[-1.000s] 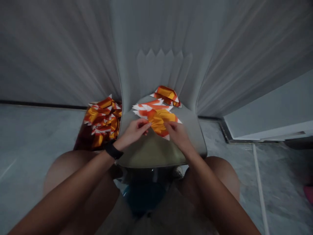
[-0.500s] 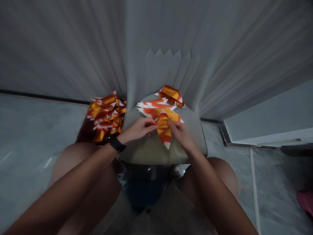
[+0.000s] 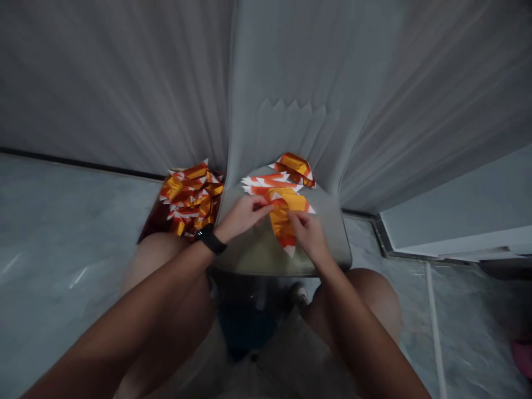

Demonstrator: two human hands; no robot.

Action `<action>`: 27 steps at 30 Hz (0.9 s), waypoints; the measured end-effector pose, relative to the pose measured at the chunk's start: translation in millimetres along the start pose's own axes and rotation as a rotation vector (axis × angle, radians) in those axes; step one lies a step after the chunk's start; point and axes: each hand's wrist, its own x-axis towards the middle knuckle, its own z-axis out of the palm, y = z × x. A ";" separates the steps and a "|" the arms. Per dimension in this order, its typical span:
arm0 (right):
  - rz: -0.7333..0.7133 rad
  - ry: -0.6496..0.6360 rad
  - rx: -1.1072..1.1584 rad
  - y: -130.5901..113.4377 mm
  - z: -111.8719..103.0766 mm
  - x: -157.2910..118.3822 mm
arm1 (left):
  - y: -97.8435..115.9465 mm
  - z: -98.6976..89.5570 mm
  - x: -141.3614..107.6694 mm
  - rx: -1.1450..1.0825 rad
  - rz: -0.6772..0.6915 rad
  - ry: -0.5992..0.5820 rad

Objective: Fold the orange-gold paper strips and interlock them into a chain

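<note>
An orange and gold foil paper piece (image 3: 283, 223) with white pointed tips is held between my two hands over the chair seat. My left hand (image 3: 246, 215) pinches its upper left edge, a dark band on the wrist. On the right edge, my right hand (image 3: 306, 228) grips it between thumb and fingers. Just behind lie overlapping flat pieces (image 3: 266, 182) with white zigzag ends. A folded gold piece (image 3: 296, 168) rests farther back on the seat.
A dark red container (image 3: 150, 221) heaped with folded foil pieces (image 3: 193, 194) stands left of the grey chair (image 3: 332, 213). Curtains hang behind. My knees flank the seat; a blue object (image 3: 245, 327) is below it. Something pink (image 3: 522, 357) lies at far right.
The view has shifted, so the chair and container appear farther right. My left hand has moved up along the held piece's edge, while my right hand stays at its right edge.
</note>
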 end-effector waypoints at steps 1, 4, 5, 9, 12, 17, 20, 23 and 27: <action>0.000 -0.009 0.006 0.0 -2.4 0.5 | 0.3 -0.9 1.3 -0.012 -0.010 -0.015; -0.038 -0.046 0.041 1.7 -10.2 4.3 | 4.6 -2.0 5.0 -0.058 -0.043 -0.023; -0.048 -0.037 0.051 2.7 -12.3 6.1 | 7.0 -1.3 5.6 -0.076 -0.056 -0.013; -0.003 0.083 0.065 8.2 -15.7 13.8 | 14.9 9.2 3.7 -0.120 -0.089 0.005; 0.008 0.146 0.021 12.7 -14.9 20.0 | 15.5 21.0 2.5 -0.096 -0.101 -0.039; 0.004 0.200 0.055 18.8 -24.2 24.2 | 12.3 36.2 16.8 -0.064 -0.084 -0.064; 0.077 0.185 0.136 22.2 -38.9 16.9 | 11.6 43.5 28.4 -0.062 -0.089 -0.075; 0.141 0.097 0.139 26.1 -53.0 5.8 | 10.7 48.9 33.3 -0.088 -0.112 -0.101; 0.137 -0.014 0.099 29.6 -63.9 -3.5 | 10.7 47.5 31.9 -0.059 -0.085 -0.161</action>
